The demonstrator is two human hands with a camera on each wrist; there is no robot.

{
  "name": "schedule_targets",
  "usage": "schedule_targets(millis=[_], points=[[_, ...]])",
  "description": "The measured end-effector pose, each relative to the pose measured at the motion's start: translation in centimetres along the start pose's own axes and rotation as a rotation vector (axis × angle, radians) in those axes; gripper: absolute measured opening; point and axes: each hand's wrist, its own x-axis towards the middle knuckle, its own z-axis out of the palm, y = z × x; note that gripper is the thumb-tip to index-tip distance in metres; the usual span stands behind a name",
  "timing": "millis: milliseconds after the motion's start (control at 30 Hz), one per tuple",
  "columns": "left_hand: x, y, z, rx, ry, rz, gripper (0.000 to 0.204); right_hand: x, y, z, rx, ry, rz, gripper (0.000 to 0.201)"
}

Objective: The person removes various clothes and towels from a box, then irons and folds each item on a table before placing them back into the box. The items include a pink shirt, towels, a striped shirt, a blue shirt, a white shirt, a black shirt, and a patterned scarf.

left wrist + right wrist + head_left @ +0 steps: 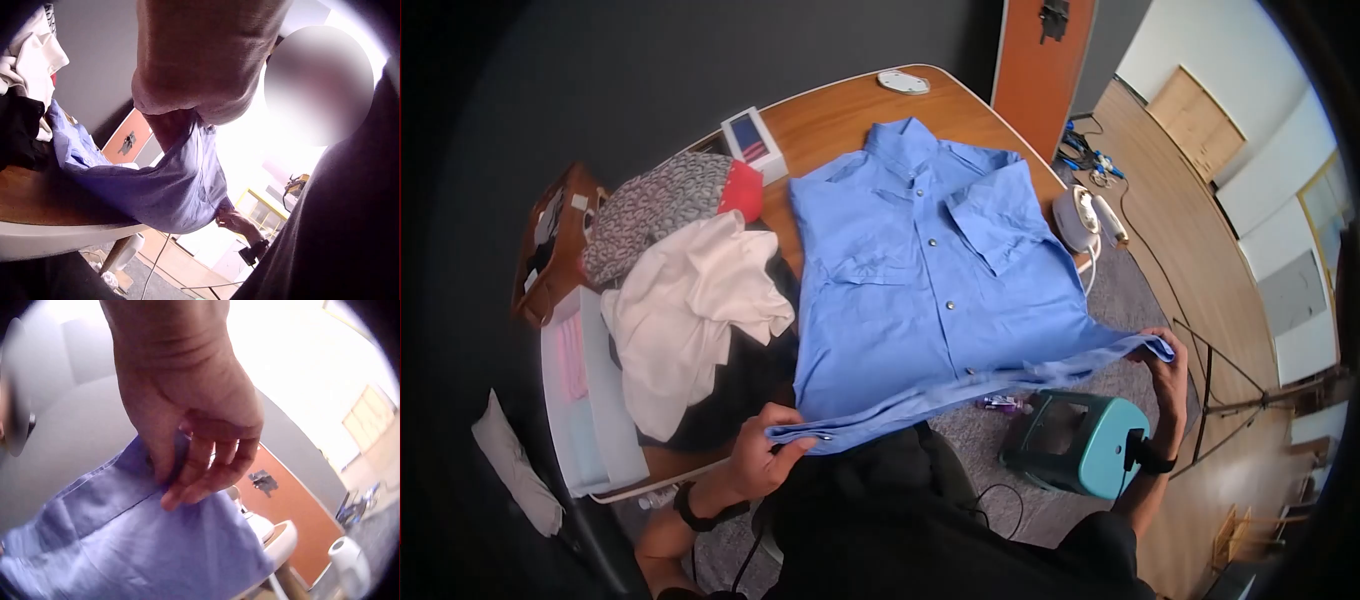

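A blue button-up shirt [880,300] lies front up on the wooden table, its collar toward the far side and one short sleeve folded over the chest. My left hand [767,450] pinches the hem at its left corner, thumb on top. At the other corner, my right hand [1168,375] pinches the hem between thumb and fingers. Between the two hands the hem is raised off the near table edge and sags in a band. In the right wrist view, the thumb and fingers of the right hand [200,444] close on the cloth [144,544].
Left of the shirt lie a crumpled white garment [690,310], a patterned grey cloth [655,205] and a brown bag [560,240]. A white handheld appliance [1078,215] stands at the right table edge. On the floor sit a teal stool [1080,440] and a tripod [1235,405].
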Motion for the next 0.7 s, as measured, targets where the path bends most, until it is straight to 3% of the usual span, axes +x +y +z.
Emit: schedule_targets(millis=[33,133,167,200,267,300,333,367,433,467,500,533,567,667,700], points=[[0.0,-0.1,0.2,0.022,-0.021,0.047,0.028,0.6,-0.5,0.0,-0.194,-0.001,0.043,0.018],[0.7,1.1,-0.1,0.109,-0.025,0.156,0.027,1.9,-0.9,0.2,-0.672,0.107,-0.27,0.016],[1.2,1.1,-0.4,0.125,-0.042,0.182,0.025,2.4,-1.1,0.7,-0.656,0.151,-0.463,0.022],[1.6,1.0,-0.8,0.139,-0.064,0.214,0.023,2.7,-2.2,1.5,-0.46,0.109,-0.385,0.024],[2.1,0.6,-2.6,0.244,-0.01,0.107,0.021,4.0,-4.5,3.2,-0.064,0.04,-0.228,0.029],[3.0,-0.4,-3.5,0.126,0.017,-0.003,0.024,5.9,-4.4,3.4,-0.087,0.059,-0.262,0.031],[4.5,1.0,-4.9,0.091,0.025,-0.345,0.026,8.2,-4.3,3.7,-0.108,0.076,-0.295,0.033],[6.5,-1.5,-5.0,0.031,0.184,-0.124,0.029,9.9,-5.8,5.2,-0.116,0.118,-0.352,0.03],[12.3,-1.8,-7.3,-0.186,0.227,-0.22,0.029,15.1,-7.7,7.0,-0.246,0.196,-0.454,0.028],[15.1,-2.5,-8.7,-0.154,0.201,-0.249,0.032,18.2,-8.1,7.5,-0.365,0.23,-0.496,0.029],[18.2,-4.7,-9.4,-0.233,0.224,-0.152,0.031,19.9,-10.1,9.5,-0.435,0.271,-0.478,0.029],[21.1,-6.1,-10.3,-0.209,0.231,-0.237,0.03,21.7,-12.2,11.4,-0.502,0.312,-0.462,0.03],[24.0,-7.5,-11.2,-0.185,0.242,-0.323,0.028,25.0,-12.4,12.2,-0.531,0.318,-0.467,0.03],[32.7,-15.8,-12.4,-0.131,0.35,-0.291,0.025,35.2,-10.0,15.6,-0.611,0.316,-0.423,0.029],[34.6,-16.3,-12.4,0.023,0.357,-0.374,0.025,37.3,-8.9,16.9,-0.643,0.351,-0.397,0.03]])
